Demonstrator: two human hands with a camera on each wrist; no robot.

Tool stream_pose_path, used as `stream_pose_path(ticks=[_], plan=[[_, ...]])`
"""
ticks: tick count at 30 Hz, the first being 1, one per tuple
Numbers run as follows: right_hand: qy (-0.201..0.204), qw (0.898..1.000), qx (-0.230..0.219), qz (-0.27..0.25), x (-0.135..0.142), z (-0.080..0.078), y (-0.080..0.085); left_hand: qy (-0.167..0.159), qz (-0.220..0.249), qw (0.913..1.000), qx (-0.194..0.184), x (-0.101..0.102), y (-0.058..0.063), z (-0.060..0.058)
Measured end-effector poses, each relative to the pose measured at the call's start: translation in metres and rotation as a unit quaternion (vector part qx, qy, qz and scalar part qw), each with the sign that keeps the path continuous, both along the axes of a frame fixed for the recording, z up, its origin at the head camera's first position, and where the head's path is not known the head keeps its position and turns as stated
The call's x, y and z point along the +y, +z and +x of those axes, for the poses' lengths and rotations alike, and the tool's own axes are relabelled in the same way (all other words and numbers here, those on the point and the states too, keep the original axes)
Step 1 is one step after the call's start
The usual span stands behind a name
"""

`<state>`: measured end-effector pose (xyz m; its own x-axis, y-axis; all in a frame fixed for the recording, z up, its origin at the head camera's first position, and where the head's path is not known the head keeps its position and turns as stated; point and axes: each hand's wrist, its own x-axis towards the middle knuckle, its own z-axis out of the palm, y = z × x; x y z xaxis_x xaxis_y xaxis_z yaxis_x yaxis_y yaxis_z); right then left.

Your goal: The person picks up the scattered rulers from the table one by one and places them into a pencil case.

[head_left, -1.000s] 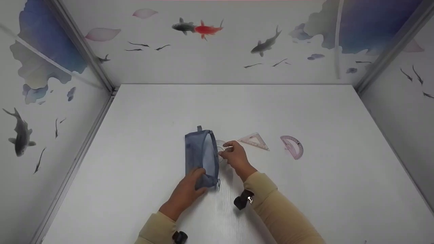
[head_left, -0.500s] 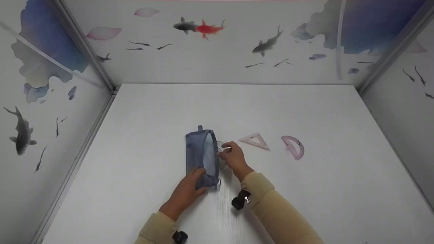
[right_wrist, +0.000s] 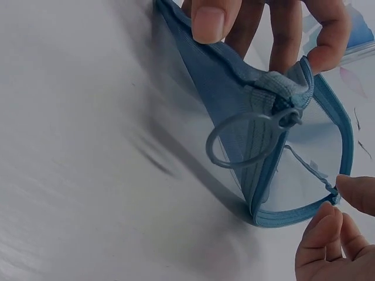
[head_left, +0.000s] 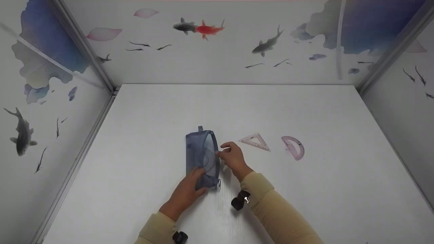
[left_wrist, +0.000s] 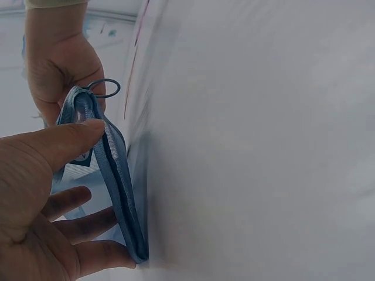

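Note:
A blue mesh pencil case (head_left: pixel 194 149) with a zip lies on the white table, its opening spread toward the right. My left hand (head_left: pixel 186 193) grips its near end, thumb on the zip edge and fingers along the side. My right hand (head_left: pixel 237 159) is at the opening's right rim; in the right wrist view its thumb and fingertips (right_wrist: pixel 321 228) pinch the rim. A clear piece with a curved outline (head_left: pixel 206 161) shows faintly inside the case. A ring-shaped zip pull (right_wrist: pixel 234 165) hangs from the near corner.
To the right of the case lie a pinkish clear set square (head_left: pixel 255 144) and, farther right, a pinkish clear protractor (head_left: pixel 300 145). Panels printed with fish (head_left: pixel 208 29) enclose the table (head_left: pixel 152 112) at the back and both sides.
A clear rounded piece that showed between the right fingers and the case has gone in through the opening. The right hand has shifted slightly left; the left hand keeps its grip.

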<state>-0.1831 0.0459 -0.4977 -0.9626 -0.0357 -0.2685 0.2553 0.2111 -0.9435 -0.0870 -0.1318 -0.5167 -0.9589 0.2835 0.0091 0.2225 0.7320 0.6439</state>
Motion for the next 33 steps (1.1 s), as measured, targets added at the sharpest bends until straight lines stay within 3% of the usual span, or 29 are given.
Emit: stream_pose_path(ticks=[8, 22, 33], plan=[[0.0, 1.0, 0.006, 0.006, 0.004, -0.001, -0.001, -0.006, 0.005, 0.9999, 0.008, 0.0, -0.002, 0.0], [-0.005, 0.999, 0.036, 0.013, 0.025, -0.005, 0.0, 0.009, 0.006, 0.9999, -0.013, 0.001, 0.001, 0.0], [0.0, 0.997, 0.042, 0.062, 0.046, -0.004, -0.001, 0.007, 0.004, 1.0, -0.001, 0.001, -0.002, 0.001]])
